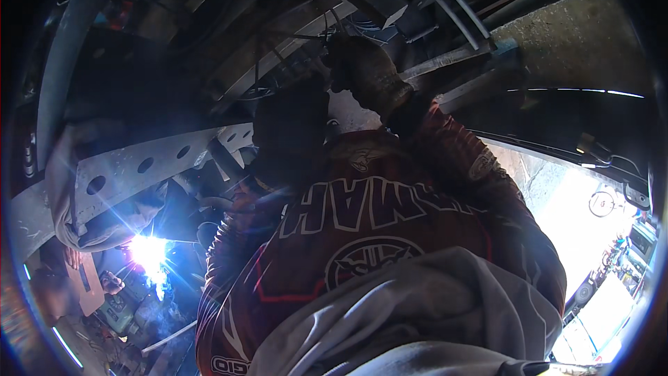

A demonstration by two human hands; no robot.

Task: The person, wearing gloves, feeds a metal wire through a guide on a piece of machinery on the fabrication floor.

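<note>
By the steel frame [303, 28], close handwork seems underway; steadiness is called for next. The right hand [362, 69] is curled, its fingers' hold unclear; the left hand is lost in shadow.

Thin, dark rod [296, 35], nearly level, its right end at the gloved right hand [363, 69] (contact lost in shadow), before a slanting grey metal beam [313, 19].
</note>
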